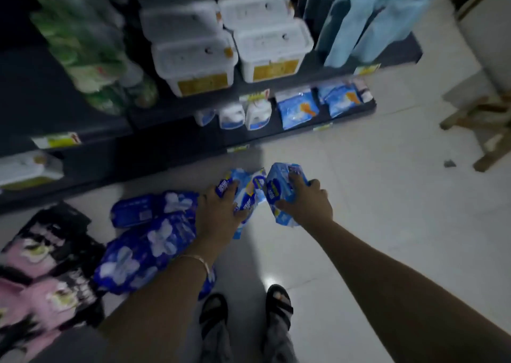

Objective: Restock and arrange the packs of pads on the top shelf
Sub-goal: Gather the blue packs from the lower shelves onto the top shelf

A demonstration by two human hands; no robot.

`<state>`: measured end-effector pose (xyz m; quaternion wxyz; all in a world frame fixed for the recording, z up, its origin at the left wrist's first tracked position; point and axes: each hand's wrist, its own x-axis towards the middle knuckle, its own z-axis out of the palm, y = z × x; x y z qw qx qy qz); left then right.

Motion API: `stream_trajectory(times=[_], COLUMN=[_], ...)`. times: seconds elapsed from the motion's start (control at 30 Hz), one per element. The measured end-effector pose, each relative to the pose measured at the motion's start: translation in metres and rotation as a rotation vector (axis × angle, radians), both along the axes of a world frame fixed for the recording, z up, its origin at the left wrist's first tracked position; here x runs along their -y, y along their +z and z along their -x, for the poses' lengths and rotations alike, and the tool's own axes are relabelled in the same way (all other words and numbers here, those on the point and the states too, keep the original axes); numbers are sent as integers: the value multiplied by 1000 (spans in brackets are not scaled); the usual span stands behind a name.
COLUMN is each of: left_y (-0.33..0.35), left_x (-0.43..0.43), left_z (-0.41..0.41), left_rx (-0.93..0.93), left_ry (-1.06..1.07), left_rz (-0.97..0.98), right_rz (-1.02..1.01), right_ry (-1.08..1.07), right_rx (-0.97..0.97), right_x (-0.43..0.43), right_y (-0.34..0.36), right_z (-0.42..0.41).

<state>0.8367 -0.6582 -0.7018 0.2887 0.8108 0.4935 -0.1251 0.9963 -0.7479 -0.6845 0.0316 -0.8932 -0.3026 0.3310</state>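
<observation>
Two hands clamped: left hand round one pale-blue pack, right hand round a second pack just beside it. Judged both soft, light, slick film; best gripped mid-body.

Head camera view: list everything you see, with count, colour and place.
light blue pad packs: at least two, held over floor
dark blue pad packs: about three, white flowers, floor, left
pink-and-black packs: several, floor, far left
tubs: several, white, yellow labels, stacked, upper middle
green packages: several, upper left
blue-and-white packs: several, lower shelf
garments: pale blue, hanging upper right
sandals: two, black, on feet
left hand: grip on packs
right hand: grip on one pack
</observation>
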Motion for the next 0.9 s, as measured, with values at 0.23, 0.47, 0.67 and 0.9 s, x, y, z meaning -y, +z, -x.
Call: stream_trajectory(times=[0.23,0.47,0.67,0.9], left_y=[-203,-339,-382,-315], left_x=[49,60,80,39], left_z=[11,-6,-13,-5], left_rx=[-85,-71,-120,-237], left_ry=[34,28,-29,-148], left_rz=[36,-40,136,215], right_rz=[100,62,181,296], right_ry=[35,112,229,355], right_rx=[-34,22,-76,-82], right_x=[35,41,50,37], right_y=[-195,-342,-378,-317], right_z=[23,26,39,11])
